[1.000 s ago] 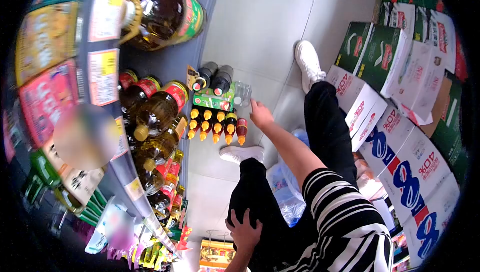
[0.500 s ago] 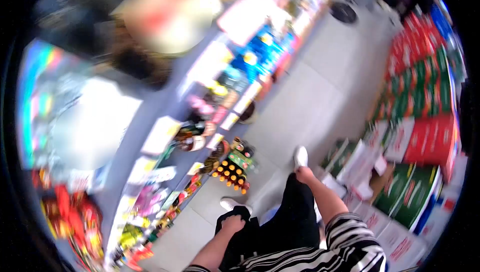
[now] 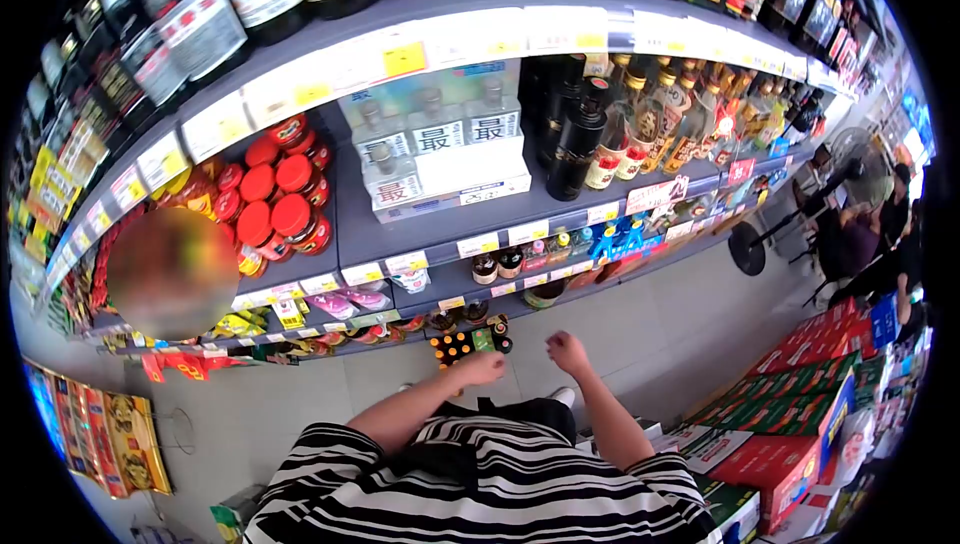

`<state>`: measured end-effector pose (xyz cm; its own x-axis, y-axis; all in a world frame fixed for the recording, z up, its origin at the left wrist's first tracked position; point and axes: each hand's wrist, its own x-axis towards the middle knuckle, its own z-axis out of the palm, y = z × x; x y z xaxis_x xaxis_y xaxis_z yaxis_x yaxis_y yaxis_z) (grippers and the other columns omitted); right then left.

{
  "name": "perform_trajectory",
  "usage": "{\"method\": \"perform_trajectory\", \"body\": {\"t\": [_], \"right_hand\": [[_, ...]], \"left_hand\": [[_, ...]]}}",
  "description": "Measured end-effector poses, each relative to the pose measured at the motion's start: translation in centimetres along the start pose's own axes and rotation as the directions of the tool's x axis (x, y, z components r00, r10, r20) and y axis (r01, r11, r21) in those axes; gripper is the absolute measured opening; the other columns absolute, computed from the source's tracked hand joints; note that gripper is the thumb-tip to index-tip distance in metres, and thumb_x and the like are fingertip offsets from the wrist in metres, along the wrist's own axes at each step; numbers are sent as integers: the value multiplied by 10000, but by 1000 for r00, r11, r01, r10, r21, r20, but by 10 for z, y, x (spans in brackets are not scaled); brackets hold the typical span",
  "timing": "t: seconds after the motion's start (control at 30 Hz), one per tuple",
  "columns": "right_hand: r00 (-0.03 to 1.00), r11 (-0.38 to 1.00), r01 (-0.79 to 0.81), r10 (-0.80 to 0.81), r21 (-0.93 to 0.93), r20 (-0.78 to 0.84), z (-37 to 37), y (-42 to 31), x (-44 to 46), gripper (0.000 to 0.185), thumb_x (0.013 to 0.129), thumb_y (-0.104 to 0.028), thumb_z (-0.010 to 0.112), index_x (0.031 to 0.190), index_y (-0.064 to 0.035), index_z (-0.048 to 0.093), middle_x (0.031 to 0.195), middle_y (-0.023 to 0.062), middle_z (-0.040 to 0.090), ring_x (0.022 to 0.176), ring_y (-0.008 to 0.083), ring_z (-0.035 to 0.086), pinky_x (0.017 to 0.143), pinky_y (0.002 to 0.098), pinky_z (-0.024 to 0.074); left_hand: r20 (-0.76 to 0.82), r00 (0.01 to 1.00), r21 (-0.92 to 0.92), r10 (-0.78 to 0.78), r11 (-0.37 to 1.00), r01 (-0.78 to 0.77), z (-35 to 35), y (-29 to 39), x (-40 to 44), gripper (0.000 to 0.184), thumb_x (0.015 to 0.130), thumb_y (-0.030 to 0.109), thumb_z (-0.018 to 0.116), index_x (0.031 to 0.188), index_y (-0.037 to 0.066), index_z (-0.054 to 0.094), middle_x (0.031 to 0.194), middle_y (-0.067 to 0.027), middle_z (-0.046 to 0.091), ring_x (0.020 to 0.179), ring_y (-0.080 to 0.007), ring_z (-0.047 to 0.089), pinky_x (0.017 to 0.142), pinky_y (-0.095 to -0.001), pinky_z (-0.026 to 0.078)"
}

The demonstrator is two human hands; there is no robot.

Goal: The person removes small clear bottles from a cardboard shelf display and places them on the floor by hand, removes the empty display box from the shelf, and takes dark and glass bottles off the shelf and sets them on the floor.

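My left hand [image 3: 482,369] is held in front of my body with its fingers curled in, and nothing shows in it. Nearest to it is a crate of bottles with orange caps [image 3: 452,348] on the floor by the shelf; the hand overlaps it in view without visible contact. My right hand [image 3: 567,352] is raised to the right over the floor, fingers loosely closed, no object seen in it. Ahead stands a shelf with jars with red lids [image 3: 275,199], boxed clear bottles [image 3: 432,159] and a dark bottle [image 3: 577,139].
Tall sauce bottles [image 3: 190,9] line the upper shelf [image 3: 330,59]. Stacked red and green cartons [image 3: 765,464] flank the aisle on the right. A black round-based stand [image 3: 748,247] is farther down the aisle, near people [image 3: 850,239]. Hanging gold-and-red packets [image 3: 105,434] are at lower left.
My view has swung round to face the shelf and come upright. Both hands have come up off my legs to in front of my body; I am no longer bent low.
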<state>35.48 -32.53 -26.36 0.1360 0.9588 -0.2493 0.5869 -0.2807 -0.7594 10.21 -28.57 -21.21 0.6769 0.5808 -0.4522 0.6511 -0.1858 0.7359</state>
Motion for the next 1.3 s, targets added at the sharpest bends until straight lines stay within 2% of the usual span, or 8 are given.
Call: {"method": "perform_trajectory", "body": {"t": [0.37, 0.43, 0.5, 0.63, 0.73, 0.87, 1.0, 1.3], "right_hand": [[810, 822, 569, -566, -25, -156, -62, -414, 61, 285, 778, -220, 622, 970, -16, 571, 724, 163, 635, 718, 317, 634, 652, 378, 499], [838, 847, 522, -531, -96, -128, -59, -447, 70, 381, 754, -284, 648, 1007, -13, 561, 747, 162, 645, 753, 317, 639, 689, 388, 503], [875, 874, 451, -473, -180, -108, -57, -470, 83, 453, 731, -346, 667, 1016, -11, 556, 785, 168, 652, 789, 320, 639, 721, 394, 506], [842, 816, 461, -526, -349, -118, -39, -472, 120, 511, 708, -411, 679, 995, -4, 564, 771, 156, 650, 766, 314, 642, 709, 387, 511], [862, 817, 443, -502, -369, -77, -39, -483, 122, 494, 697, -415, 685, 942, 2, 580, 807, 172, 653, 801, 329, 636, 743, 409, 507], [887, 828, 390, -456, -402, -78, -32, -489, 125, 454, 695, -394, 694, 916, -13, 583, 842, 176, 651, 838, 331, 630, 752, 411, 506], [927, 869, 324, -371, -373, -59, -32, -493, 120, 440, 725, -351, 676, 994, -19, 571, 934, 179, 641, 900, 321, 620, 785, 405, 502], [870, 886, 398, -447, -237, -207, -46, -495, 124, 387, 712, -332, 674, 879, 14, 621, 896, 214, 637, 872, 346, 617, 771, 407, 492]], "left_hand": [[-88, 781, -550, -618, 684, 479, -24, -178, -133, 227, 768, 263, 596, 818, 43, 627, 826, -164, 649, 826, -305, 623, 693, -381, 481], [-58, 978, 604, -201, 773, 195, 12, -246, -154, 178, 740, 242, 630, 826, 87, 647, 769, -118, 652, 807, -269, 631, 676, -383, 486], [43, 953, 154, -299, 945, 289, 54, -304, -173, 165, 828, 205, 500, 894, 73, 575, 768, -27, 623, 694, -168, 597, 581, -334, 487], [337, 816, -883, -470, 143, 448, 113, -329, -214, 171, 814, 275, 517, 886, 131, 573, 767, -19, 607, 656, -201, 559, 673, -397, 472], [77, 875, -277, -477, 833, 478, 110, -307, -228, 202, 831, 257, 476, 914, 111, 587, 806, -36, 607, 692, -210, 571, 644, -395, 487], [-57, 971, 245, -232, 940, 239, 101, -283, -219, 257, 854, 234, 421, 952, 86, 606, 859, -59, 607, 741, -222, 587, 605, -392, 506], [-103, 799, -571, -592, 693, 440, 71, -228, -201, 266, 854, 187, 439, 1005, 49, 608, 931, -107, 616, 765, -235, 605, 546, -374, 509], [6, 728, -928, -686, 267, 260, 28, -189, -195, 175, 830, 215, 524, 945, 84, 518, 889, -74, 605, 722, -201, 589, 599, -351, 452]]}}
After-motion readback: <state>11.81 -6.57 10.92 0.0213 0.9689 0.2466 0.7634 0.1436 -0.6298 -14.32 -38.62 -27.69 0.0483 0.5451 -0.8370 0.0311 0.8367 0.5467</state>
